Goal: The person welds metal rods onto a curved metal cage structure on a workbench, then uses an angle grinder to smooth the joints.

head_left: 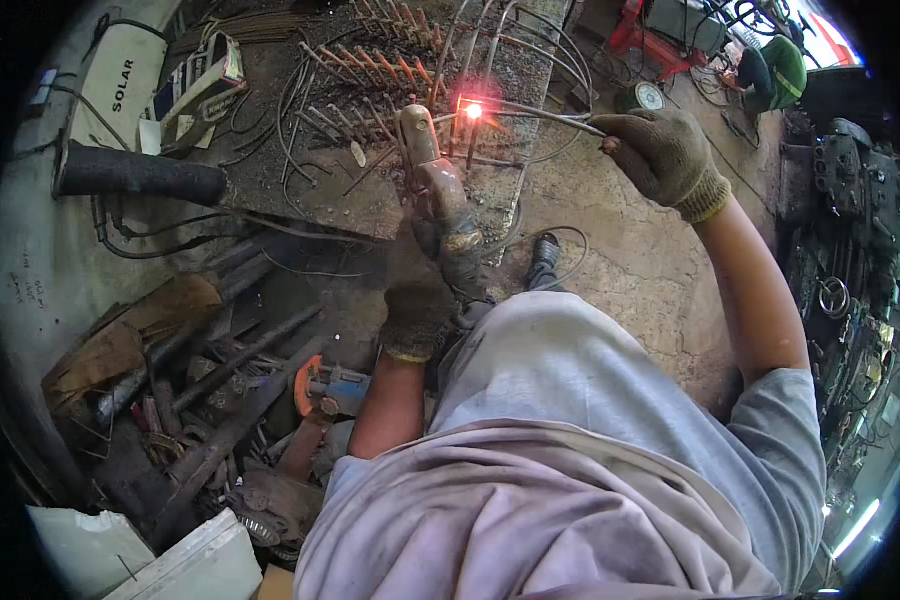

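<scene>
Workbench [505, 195] comes first, littered with dark grit; its far edge is cut off by the rim of the view, and its near edge is partly lost behind my left arm. Below that near edge, long pipes [240, 430] lie in a dim heap, many pieces too tangled to tell apart. Beyond the bench's right edge, a co-worker [770, 75] in dark and green clothing crouches, only partly in view. Toward the bench's near left corner lies a thick black tube [145, 175].

A frame of bent rods [495, 50] stands near the bench's right edge, its top running out of sight. Out past that edge is my gloved right hand [660, 155], thumb and fingers pinched closed on a thin metal rod [560, 118]. The rod's gripped end is hidden in the glove, and I cannot tell whether it belongs to the frame. My gloved left hand [420, 300], dark and blurred, is curled around the handle of an electrode holder [417, 140]; most of those fingers I cannot make out. The holder's head tilts up over the bench, left of the frame.

Farther left, rows of short rods [400, 68] stand slanting. Smallest is a red-white glow [474, 111] at the frame, its glare hiding whatever meets there.
</scene>
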Available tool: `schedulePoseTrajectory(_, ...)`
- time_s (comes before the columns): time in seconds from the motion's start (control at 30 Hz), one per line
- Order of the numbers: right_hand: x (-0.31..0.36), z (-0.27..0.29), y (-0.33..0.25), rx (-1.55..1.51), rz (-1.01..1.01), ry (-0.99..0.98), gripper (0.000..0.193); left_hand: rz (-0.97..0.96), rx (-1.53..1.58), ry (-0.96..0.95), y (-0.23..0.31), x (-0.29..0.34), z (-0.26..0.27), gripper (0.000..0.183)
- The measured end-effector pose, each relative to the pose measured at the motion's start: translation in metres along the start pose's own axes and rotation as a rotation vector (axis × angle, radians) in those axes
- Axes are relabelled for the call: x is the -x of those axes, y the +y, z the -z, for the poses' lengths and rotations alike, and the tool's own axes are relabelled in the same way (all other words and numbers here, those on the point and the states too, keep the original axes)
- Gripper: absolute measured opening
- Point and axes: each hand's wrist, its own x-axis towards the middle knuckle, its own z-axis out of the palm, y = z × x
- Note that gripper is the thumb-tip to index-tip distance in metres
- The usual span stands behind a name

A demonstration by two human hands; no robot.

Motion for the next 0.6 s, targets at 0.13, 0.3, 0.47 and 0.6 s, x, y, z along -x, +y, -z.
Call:
schedulePoseTrajectory(0.13,0.007,0.002,0.0,0.029,0.049,0.126,0.016,0.117,0.216,-0.021,0.009,-0.004,0.008,0.041)
schedulePoseTrajectory(0.3,0.017,-0.009,0.014,0.008,0.109,0.283,0.008,0.272,0.375,-0.03,0.012,-0.002,0.009,0.04)
schedulePoseTrajectory(0.47,0.021,-0.011,0.02,0.004,0.122,0.357,0.009,0.313,0.436,-0.038,0.012,0.001,0.007,0.038)
schedulePoseTrajectory(0.6,0.02,-0.001,0.014,0.033,0.081,0.272,0.009,0.324,0.456,-0.034,0.011,0.005,0.009,0.037)
